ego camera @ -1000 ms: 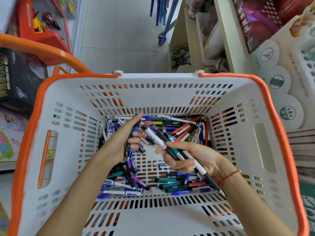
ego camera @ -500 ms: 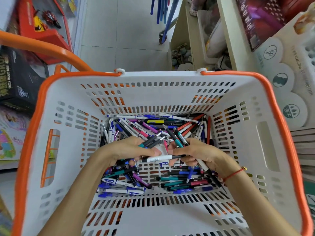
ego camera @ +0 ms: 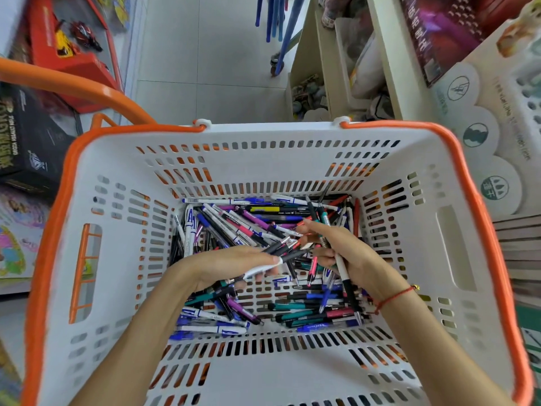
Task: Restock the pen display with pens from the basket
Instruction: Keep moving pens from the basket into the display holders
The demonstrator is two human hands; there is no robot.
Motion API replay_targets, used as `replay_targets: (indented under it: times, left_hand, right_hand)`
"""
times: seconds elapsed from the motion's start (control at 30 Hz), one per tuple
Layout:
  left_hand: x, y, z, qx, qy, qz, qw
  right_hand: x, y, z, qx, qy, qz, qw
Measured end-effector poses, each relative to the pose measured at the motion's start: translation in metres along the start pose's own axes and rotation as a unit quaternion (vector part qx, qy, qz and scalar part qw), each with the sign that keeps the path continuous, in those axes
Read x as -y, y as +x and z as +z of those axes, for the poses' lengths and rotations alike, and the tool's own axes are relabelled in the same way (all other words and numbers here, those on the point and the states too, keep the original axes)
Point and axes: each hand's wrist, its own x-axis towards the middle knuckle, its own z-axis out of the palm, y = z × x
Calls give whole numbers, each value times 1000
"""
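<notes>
A white basket (ego camera: 111, 200) with an orange rim fills the view. Its bottom holds a heap of pens (ego camera: 251, 221) in blue, purple, teal, black and white. Both hands are down inside the basket over the heap. My left hand (ego camera: 225, 265) grips a white pen and a few dark pens that stick out to the right. My right hand (ego camera: 348, 256) grips a small bundle of pens whose tips point down toward me; its forefinger reaches left to a red pen. The pen display (ego camera: 524, 92), a white perforated stand, shows at the right edge.
An orange basket handle (ego camera: 73, 86) arcs at the upper left. Boxed toys and games sit on the left shelf. A cream shelf unit (ego camera: 325, 68) with goods stands beyond the basket at the right. Grey tiled floor lies ahead.
My hands have drawn apart a little. The right hand moved up and right with its bundle, now pointing down. The left hand now holds the white pen it pinched before.
</notes>
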Motion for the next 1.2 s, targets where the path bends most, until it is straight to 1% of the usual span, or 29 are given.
replay_targets:
  times: [0.03,0.07,0.13,0.17,0.27,0.3,0.33,0.4,0.5,0.57,0.67,0.73,0.87,0.93,1.0,1.07,1.1,1.2]
  left_hand:
    - [0,0,0,0,-31,1,1000]
    - [-1,1,0,6,-86,-1,996]
    - [-1,0,-1,23,-218,-7,976]
    - [0,-1,-3,24,-256,-6,966]
    - [3,-1,-9,-14,-279,17,960]
    - [4,-1,-10,-29,-285,25,958]
    - [5,0,-11,-41,-297,32,953]
    - [5,1,-11,-58,-325,41,943]
    - [3,8,-6,-111,-376,47,919]
    - [1,11,-3,-156,-411,51,897]
    - [-2,9,-2,-196,-426,67,880]
    - [-4,6,-2,-204,-420,80,881]
    - [-7,1,-1,-218,-363,93,901]
    - [-6,2,1,-238,-311,90,916]
    - [-5,4,2,-260,-283,80,920]
    - [-2,6,1,-281,-288,69,913]
    - [-1,6,0,-293,-305,66,904]
    - [0,2,-7,-308,-352,72,881]
  right_hand:
    - [-1,0,1,6,26,2,1000]
    - [-1,0,2,12,60,6,998]
    - [-1,-2,4,18,131,19,991]
    - [-1,-1,4,14,158,24,987]
    - [-1,-1,0,-18,186,15,982]
    - [-1,0,-2,-14,195,14,981]
    - [-1,1,-3,4,206,19,978]
    - [-1,-1,-3,72,204,36,976]
    - [-3,-7,6,195,124,51,972]
    - [-5,-11,17,245,71,38,966]
    - [-7,-16,31,251,14,13,968]
    - [-8,-17,35,245,12,7,969]
    - [-8,-17,34,234,42,4,971]
    - [-9,-18,35,239,35,6,970]
    - [-8,-20,37,242,10,17,970]
    - [-7,-21,38,234,-14,28,972]
    - [-6,-21,37,222,-16,30,974]
    - [-2,-16,30,154,16,27,988]
